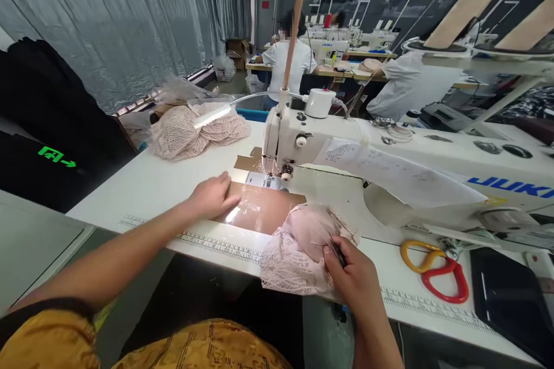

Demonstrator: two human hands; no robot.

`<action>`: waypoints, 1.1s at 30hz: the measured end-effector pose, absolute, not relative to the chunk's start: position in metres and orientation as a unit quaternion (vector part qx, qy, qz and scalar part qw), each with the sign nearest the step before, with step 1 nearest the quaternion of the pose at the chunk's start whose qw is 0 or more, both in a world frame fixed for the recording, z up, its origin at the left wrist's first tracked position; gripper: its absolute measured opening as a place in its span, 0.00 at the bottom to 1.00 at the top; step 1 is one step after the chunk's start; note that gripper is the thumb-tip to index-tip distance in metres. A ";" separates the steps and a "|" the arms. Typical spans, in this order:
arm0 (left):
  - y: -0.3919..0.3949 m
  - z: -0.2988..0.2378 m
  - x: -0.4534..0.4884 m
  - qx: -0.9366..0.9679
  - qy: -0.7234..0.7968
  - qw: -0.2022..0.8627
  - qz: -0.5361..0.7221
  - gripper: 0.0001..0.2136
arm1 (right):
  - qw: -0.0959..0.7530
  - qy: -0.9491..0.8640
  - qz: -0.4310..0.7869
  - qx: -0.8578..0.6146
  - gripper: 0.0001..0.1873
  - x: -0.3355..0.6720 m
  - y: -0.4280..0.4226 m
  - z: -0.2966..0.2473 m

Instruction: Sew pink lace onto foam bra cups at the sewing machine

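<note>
My left hand [213,197] lies at the left end of a shiny brown taped sheet [264,207] in front of the sewing machine's needle area. Its fingers are stretched out and the thumb is apart, with nothing held. At the table's front edge, my right hand [352,268] is closed on a pale pink lace fabric piece [294,262]. A smooth, slightly blurred pink panel forms its upper part. Something small and dark shows between the right fingers, too hidden to name. The white sewing machine [320,138] stands just beyond both hands, its presser foot above the metal plate.
A heap of pink lace pieces [194,130] lies at the back left of the table. On the right are scissors [435,268] with yellow and red handles and a black phone-like slab [511,300]. Paper notes [381,170] hang on the machine. Co-workers sit at machines beyond.
</note>
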State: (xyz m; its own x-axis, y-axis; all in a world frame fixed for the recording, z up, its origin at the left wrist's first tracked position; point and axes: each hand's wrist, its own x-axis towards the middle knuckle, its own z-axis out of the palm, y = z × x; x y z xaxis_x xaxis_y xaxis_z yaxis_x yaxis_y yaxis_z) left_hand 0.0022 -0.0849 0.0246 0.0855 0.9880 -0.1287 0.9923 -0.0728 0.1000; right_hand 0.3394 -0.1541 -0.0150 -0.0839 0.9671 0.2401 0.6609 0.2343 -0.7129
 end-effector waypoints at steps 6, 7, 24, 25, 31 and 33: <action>-0.161 0.034 0.011 0.838 0.419 0.337 0.093 0.16 | 0.353 -0.711 0.271 -0.545 0.10 0.342 -0.157 -0.013; -0.157 0.037 0.011 0.822 0.416 0.371 0.114 0.14 | 0.359 -0.708 0.284 -0.539 0.09 0.342 -0.158 -0.012; -0.152 0.012 0.096 0.433 0.299 0.806 0.272 0.25 | 0.427 -0.684 0.532 -0.259 0.04 0.286 -0.193 0.000; -0.156 0.013 0.092 0.438 0.298 0.808 0.258 0.25 | 0.429 -0.687 0.537 -0.237 0.04 0.283 -0.194 0.000; -0.192 0.011 0.053 0.402 0.306 0.822 0.264 0.20 | 0.382 -0.730 0.543 -0.160 0.05 0.255 -0.208 0.012; -0.205 0.012 0.038 0.399 0.310 0.815 0.284 0.19 | 0.357 -0.744 0.541 -0.164 0.07 0.248 -0.213 0.017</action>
